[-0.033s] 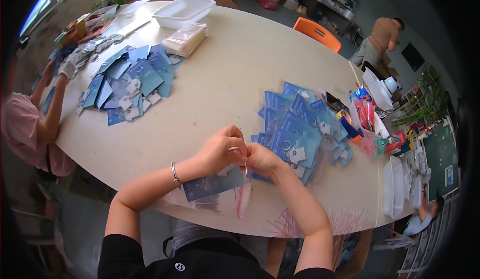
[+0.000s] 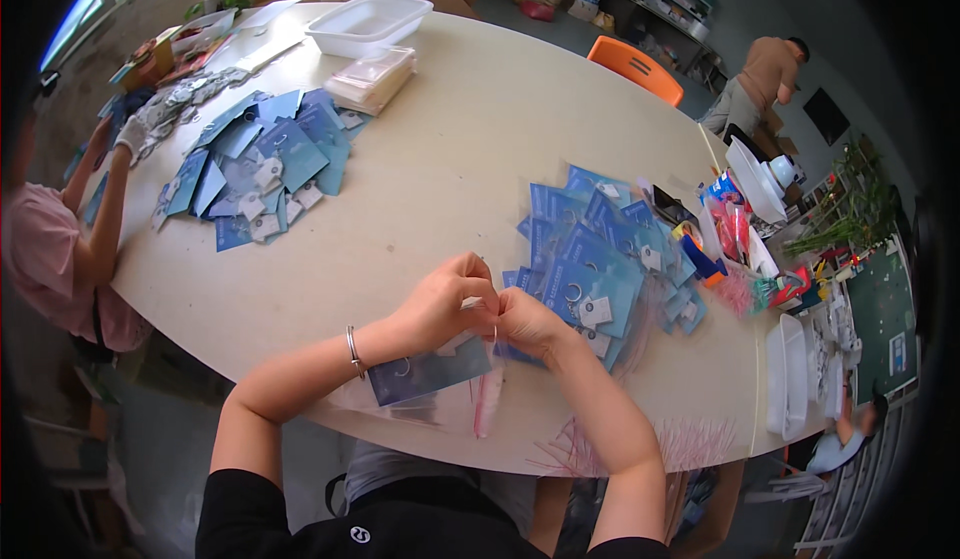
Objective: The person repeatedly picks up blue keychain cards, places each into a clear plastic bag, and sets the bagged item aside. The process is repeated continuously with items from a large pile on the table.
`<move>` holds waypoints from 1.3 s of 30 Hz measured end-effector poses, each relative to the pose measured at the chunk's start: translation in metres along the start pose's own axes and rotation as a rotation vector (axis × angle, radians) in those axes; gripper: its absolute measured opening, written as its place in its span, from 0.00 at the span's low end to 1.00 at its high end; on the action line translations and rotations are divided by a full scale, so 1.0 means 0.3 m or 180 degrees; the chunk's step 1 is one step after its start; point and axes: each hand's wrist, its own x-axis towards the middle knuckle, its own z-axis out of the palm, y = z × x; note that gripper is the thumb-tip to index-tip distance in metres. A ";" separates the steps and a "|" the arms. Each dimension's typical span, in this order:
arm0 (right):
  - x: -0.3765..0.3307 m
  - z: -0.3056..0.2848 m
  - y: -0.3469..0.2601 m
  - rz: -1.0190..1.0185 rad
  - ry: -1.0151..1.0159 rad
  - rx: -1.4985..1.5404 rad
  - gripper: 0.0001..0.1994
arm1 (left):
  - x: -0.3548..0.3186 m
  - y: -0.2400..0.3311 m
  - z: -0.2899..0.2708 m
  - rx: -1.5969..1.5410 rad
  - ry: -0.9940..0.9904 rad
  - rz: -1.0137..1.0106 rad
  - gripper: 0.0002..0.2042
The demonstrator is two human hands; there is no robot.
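My left hand [image 2: 445, 301] and my right hand [image 2: 530, 321] meet at the table's near side. Their fingers are pinched together. A bit of something white shows in the left fingers, and a thin pale strand drops below the right fingertips; what they grip is mostly hidden. Beneath them, a blue card [image 2: 425, 373] with a metal key ring lies tilted over clear plastic bags [image 2: 455, 406] with a pinkish-red edge strip. Right of my hands spreads a pile of bagged blue cards [image 2: 600, 274] with key rings and small white tags.
A second blue-card pile [image 2: 290, 154] lies far left, near a person in a pink top [image 2: 60, 259] with a gloved hand. Behind it are stacked clear bags [image 2: 370, 79] and a white tub [image 2: 368, 25]. Pink strands [image 2: 695, 444] lie front right; white trays [image 2: 788, 374] stand at the right edge.
My hands have shifted very slightly to the right, still pinched together. The blue card under them has moved slightly with them.
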 end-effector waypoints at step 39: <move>1.010 0.297 -0.316 -0.1222 0.2799 -0.1207 0.20 | -0.184 -0.127 -0.043 0.0959 -0.0865 -0.0565 0.08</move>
